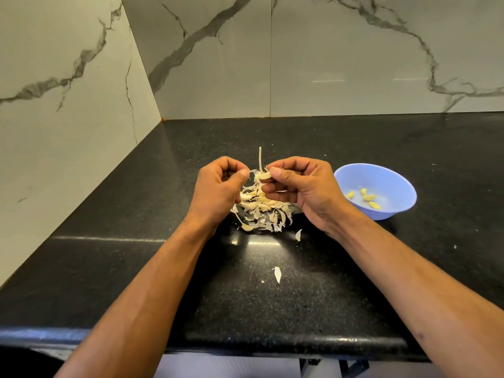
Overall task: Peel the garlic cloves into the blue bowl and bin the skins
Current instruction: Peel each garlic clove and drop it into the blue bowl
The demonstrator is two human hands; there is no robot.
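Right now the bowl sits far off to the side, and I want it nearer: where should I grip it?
Probably pinch the blue bowl at its near left rim, coming from above. The rim flares wide and open, and the peeled cloves lie low inside, clear of a thumb.

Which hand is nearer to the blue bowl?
Right. The right hand is just beside the blue bowl, on its left side; the left hand is farther away, beyond the garlic clove.
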